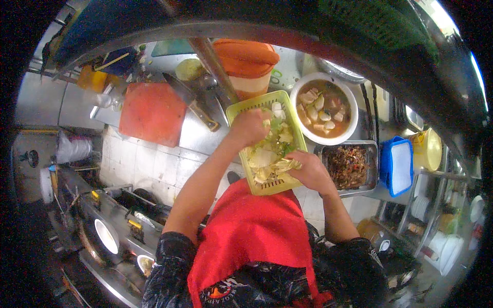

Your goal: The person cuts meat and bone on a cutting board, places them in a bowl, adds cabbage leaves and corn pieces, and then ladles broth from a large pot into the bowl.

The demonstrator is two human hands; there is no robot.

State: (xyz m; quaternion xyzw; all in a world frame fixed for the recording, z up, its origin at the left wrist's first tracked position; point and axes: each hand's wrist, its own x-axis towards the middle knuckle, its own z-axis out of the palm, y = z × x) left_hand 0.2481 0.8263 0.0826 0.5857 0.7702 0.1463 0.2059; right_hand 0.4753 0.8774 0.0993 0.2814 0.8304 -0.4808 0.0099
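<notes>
A yellow-green slotted plastic basket [295,131] stands before me, its near end close to my red apron. Pieces of pale cabbage leaf [264,158] and some green leaves [275,125] lie in it. Over the basket's far left part is my left hand [250,129], its fingers bent down among the leaves; whether they grip a piece is hidden. My right hand [311,169], at the basket's near right side, pinches a cabbage leaf [287,164] between thumb and fingers.
Right of the basket are a white bowl of soup [324,104], a steel tray of chopped food [346,167] and a blue container [396,167]. At left lie a red cutting board [152,113] and a large knife [192,104]. An orange-lidded container [246,63] stands behind; a dark shelf edge crosses overhead.
</notes>
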